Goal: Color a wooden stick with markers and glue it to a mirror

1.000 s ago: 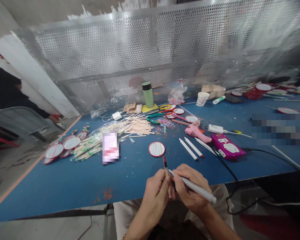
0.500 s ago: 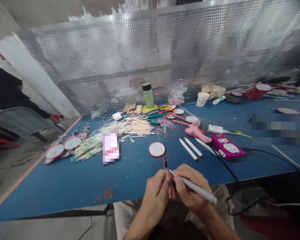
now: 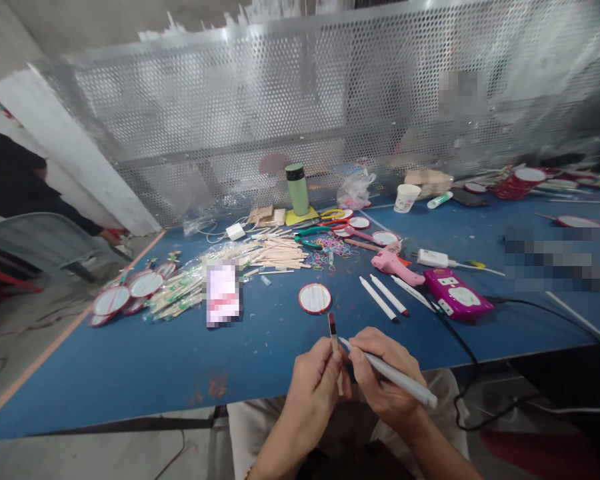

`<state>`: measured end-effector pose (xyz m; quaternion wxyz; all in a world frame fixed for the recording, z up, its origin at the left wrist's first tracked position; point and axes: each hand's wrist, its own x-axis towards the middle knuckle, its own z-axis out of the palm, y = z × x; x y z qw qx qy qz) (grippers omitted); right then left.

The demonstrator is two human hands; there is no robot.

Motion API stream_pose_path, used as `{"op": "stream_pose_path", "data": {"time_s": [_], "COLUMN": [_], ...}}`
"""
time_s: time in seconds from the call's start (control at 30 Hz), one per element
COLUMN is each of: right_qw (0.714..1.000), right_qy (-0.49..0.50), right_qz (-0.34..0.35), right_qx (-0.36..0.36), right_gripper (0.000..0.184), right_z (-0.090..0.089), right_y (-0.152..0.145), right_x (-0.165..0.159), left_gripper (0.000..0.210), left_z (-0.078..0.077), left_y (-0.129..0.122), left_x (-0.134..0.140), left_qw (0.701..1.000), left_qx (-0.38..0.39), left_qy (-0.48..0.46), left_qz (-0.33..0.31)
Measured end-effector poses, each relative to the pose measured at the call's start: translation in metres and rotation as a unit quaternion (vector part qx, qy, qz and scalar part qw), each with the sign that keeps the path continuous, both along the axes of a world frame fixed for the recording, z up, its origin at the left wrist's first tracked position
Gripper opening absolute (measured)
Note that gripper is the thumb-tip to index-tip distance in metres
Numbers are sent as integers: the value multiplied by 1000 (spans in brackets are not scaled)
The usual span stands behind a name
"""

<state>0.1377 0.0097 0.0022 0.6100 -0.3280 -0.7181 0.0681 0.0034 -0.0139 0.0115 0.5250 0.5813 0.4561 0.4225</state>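
Near the table's front edge, my left hand (image 3: 316, 380) pinches a flat wooden stick (image 3: 334, 339) held upright. Its top end is coloured dark red, with a black band below. My right hand (image 3: 387, 373) grips a light grey marker (image 3: 405, 380) like a pen, its tip pointing at the stick just under the black band. I cannot tell whether the tip touches the wood. Just beyond the stick lies a round white disc (image 3: 315, 298) with a red rim. Two white markers (image 3: 379, 299) rest on the table to the right of it.
A pink glue gun (image 3: 397, 263) and a purple power strip (image 3: 457, 295) with cables lie at right. Wooden sticks (image 3: 283, 253), rubber bands (image 3: 335, 250), pliers (image 3: 315, 232), a green bottle (image 3: 297, 190) and a paper cup (image 3: 407, 199) stand farther back. A phone (image 3: 223, 295) is at left.
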Motion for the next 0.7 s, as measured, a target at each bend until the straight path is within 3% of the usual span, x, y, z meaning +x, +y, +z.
{"op": "stream_pose_path", "data": {"time_s": [0.7], "right_qw": [1000], "right_qy": [-10], "right_qz": [21], "right_qx": [4], "right_gripper": [16], "right_z": [1], "right_y": [1], "right_x": [-1], "left_gripper": [37], "left_z": [-6], "left_y": [-1], "left_x": [0], "left_qw": [1000], "left_qx": [13], "left_qy": [14], "left_qz": [9]}}
